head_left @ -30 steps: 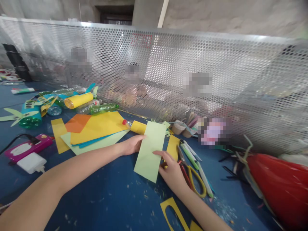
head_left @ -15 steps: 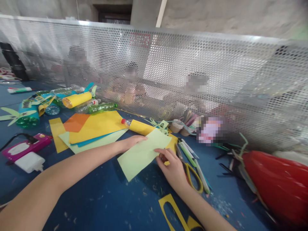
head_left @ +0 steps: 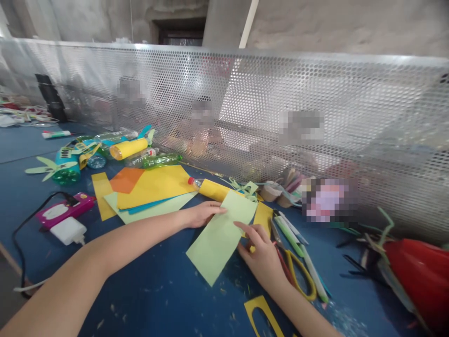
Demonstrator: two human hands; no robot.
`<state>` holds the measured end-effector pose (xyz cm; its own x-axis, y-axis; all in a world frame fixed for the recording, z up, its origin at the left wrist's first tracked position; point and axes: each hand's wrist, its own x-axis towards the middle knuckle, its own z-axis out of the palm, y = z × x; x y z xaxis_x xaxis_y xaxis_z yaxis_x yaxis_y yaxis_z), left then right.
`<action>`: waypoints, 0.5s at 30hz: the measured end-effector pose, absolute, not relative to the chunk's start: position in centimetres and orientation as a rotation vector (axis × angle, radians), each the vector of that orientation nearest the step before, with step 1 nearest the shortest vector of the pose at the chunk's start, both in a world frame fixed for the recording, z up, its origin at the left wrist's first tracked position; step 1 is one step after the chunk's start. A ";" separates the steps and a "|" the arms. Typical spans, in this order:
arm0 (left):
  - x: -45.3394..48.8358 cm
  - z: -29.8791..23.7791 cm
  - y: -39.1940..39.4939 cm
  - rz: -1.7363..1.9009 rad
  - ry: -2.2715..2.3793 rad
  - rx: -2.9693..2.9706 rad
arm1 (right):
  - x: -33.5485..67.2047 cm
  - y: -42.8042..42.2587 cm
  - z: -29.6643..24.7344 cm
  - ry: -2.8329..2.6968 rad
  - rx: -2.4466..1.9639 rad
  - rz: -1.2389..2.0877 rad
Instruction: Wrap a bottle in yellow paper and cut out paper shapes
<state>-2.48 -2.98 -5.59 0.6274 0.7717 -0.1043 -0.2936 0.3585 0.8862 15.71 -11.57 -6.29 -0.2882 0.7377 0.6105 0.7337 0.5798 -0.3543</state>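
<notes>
A pale green paper strip (head_left: 220,248) is held slanting above the blue table. My left hand (head_left: 203,214) grips its upper left edge, thumb on top and the other fingers partly hidden beneath. On the right edge lies the index fingertip of my right hand (head_left: 261,252); the thumb is spread away below it, outside the paper. Scissors (head_left: 300,274) with yellow and red handles lie just right of my right hand. A bottle wrapped in yellow paper (head_left: 217,189) rests behind the strip, and yellow paper (head_left: 264,217) lies beside it.
Stacked coloured sheets (head_left: 154,187) lie left of my hands. Bottle models (head_left: 66,166) stand farther left, near a purple power strip (head_left: 66,210) and white charger (head_left: 69,230). Pens (head_left: 289,234) and a red bag (head_left: 417,276) are at right. A perforated metal screen (head_left: 245,103) borders the back.
The paper strip has turned to a steeper slant, its lower end nearer me. My right thumb and index finger have spread farther apart. The camera view has shifted left.
</notes>
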 end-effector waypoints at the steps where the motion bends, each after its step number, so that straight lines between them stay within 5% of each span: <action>1: -2.5 -5.5 -3.0 0.732 0.603 0.985 | 15.7 -11.6 -6.3 -2.068 -1.149 -0.008; 10: -3.3 -4.0 -2.2 0.574 0.780 1.319 | 15.8 -11.9 -6.6 -2.104 -1.079 -0.052; 15: -7.3 0.7 0.5 0.794 1.129 1.764 | 15.9 -11.6 -7.5 -2.106 -1.066 -0.021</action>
